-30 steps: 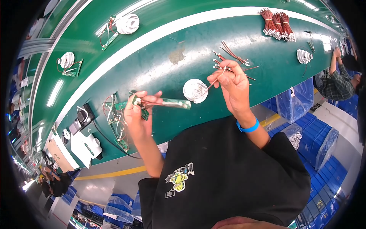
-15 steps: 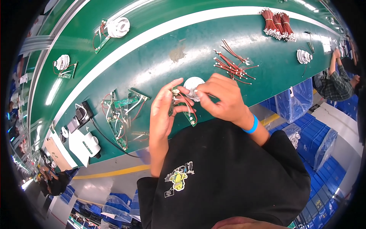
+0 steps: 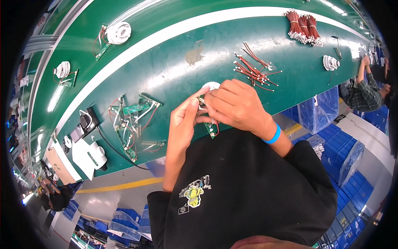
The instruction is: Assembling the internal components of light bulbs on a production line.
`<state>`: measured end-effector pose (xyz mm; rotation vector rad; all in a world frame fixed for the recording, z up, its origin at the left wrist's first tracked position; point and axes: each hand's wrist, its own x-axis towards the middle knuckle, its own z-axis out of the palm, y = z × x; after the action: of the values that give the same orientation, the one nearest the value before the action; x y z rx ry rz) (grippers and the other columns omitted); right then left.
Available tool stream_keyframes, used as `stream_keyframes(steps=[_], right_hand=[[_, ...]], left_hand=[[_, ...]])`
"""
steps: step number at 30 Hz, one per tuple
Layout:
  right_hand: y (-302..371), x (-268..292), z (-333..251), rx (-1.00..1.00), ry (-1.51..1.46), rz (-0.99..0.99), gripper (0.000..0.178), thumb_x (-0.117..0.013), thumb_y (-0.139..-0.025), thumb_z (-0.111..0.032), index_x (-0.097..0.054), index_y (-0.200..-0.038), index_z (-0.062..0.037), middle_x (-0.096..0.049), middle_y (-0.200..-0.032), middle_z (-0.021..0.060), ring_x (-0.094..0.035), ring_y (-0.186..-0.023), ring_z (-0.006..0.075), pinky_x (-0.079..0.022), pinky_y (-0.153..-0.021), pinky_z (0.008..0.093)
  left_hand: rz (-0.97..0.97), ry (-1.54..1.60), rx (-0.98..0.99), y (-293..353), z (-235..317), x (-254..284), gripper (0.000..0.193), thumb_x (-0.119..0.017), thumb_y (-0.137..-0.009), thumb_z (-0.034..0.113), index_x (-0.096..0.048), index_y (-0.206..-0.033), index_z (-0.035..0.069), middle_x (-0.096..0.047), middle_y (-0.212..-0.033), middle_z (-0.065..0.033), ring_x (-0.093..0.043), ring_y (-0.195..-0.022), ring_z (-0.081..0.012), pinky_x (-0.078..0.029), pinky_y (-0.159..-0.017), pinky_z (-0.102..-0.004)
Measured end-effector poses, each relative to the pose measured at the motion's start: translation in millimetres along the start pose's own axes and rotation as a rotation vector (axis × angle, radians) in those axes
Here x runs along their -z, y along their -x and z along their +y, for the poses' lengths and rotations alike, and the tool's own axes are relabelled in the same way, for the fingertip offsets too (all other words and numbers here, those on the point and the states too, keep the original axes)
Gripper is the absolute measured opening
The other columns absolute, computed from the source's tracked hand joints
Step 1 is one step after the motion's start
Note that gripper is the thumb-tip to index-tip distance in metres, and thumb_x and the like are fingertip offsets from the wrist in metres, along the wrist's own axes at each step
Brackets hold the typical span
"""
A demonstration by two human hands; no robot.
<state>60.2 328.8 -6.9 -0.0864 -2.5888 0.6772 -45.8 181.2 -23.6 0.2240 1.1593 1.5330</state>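
Note:
In my left hand [image 3: 182, 122] is a small green circuit board [image 3: 212, 132] with red and white wires, gripped between thumb and fingers close to my body. The bent fingers of my right hand [image 3: 239, 103] pinch at the board's upper end and meet the left fingertips. Whatever sits inside that pinch is covered by the fingers. Just beyond both hands a round white part [image 3: 212, 86] shows its top edge; the rest is hidden. To the left lies a cluster of wired green boards [image 3: 136, 109]. Red wire leads [image 3: 253, 70] with white connectors are scattered beyond my right hand.
Bundled red leads [image 3: 304, 28] lie at the far right, near a white ribbed part [image 3: 331, 63]. Two white parts wired to boards, one a round housing [image 3: 119, 33], rest on the far green strip. Blue crates [image 3: 340, 149] stand right of the table. Another person [image 3: 362, 93] works there.
My right hand has moved left and closed in on the board, meeting my left fingers. On the far strip, the two white parts with boards have shifted left.

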Motion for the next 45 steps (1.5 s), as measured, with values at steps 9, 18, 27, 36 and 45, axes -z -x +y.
stream_keyframes(steps=[9,18,27,36,45], right_hand=[[0,1,-1,0.021,0.065,-0.046,0.023,-0.073,-0.07,-0.008,-0.065,-0.09,-0.0007,-0.059,-0.083,0.0044,-0.054,-0.071,0.0187,-0.044,-0.06,0.031],[1,-4,-1,0.042,0.027,-0.08,0.028,-0.072,-0.069,-0.006,-0.065,-0.093,0.0043,-0.054,-0.078,0.0059,-0.054,-0.072,0.0203,-0.048,-0.064,0.0327],[9,-18,-5,0.031,0.057,-0.073,0.03,-0.068,-0.066,-0.008,-0.063,-0.091,0.0085,-0.051,-0.077,0.0075,-0.053,-0.073,0.0211,-0.05,-0.065,0.0338],[-7,2,12,-0.161,-0.177,-0.058,0.021,-0.074,-0.075,-0.013,-0.069,-0.093,-0.0037,-0.065,-0.084,0.0049,-0.059,-0.077,0.0214,-0.05,-0.066,0.0349],[36,-3,138,-0.676,0.272,0.12,0.014,-0.072,-0.083,-0.012,-0.07,-0.094,-0.0041,-0.067,-0.091,0.0116,-0.063,-0.082,0.025,-0.051,-0.072,0.0354]], left_hand=[[0.024,-0.117,0.011,9,8,-15,0.056,-0.029,-0.107,0.037,-0.041,-0.143,-0.005,-0.061,-0.119,-0.0141,-0.066,-0.096,-0.0206,-0.058,-0.071,-0.0309],[0.162,-0.548,-0.041,16,12,-29,0.064,-0.02,-0.106,0.044,-0.041,-0.144,-0.003,-0.063,-0.087,-0.0093,-0.061,-0.071,-0.016,-0.054,-0.057,-0.0282],[0.256,-0.833,-0.048,15,3,-28,0.053,-0.029,-0.106,0.032,-0.044,-0.139,-0.006,-0.062,-0.119,-0.0285,-0.065,-0.097,-0.0424,-0.05,-0.085,-0.0411],[0.212,-0.401,-0.143,7,-1,-27,0.053,-0.035,-0.105,0.03,-0.035,-0.147,-0.001,-0.064,-0.117,-0.0105,-0.055,-0.071,-0.0078,-0.043,-0.059,-0.0237],[0.261,-0.891,-0.206,-3,-17,-11,0.101,-0.088,-0.068,0.02,-0.03,-0.149,0.004,-0.044,-0.138,-0.014,-0.056,-0.089,-0.0177,-0.051,-0.077,-0.0301]])
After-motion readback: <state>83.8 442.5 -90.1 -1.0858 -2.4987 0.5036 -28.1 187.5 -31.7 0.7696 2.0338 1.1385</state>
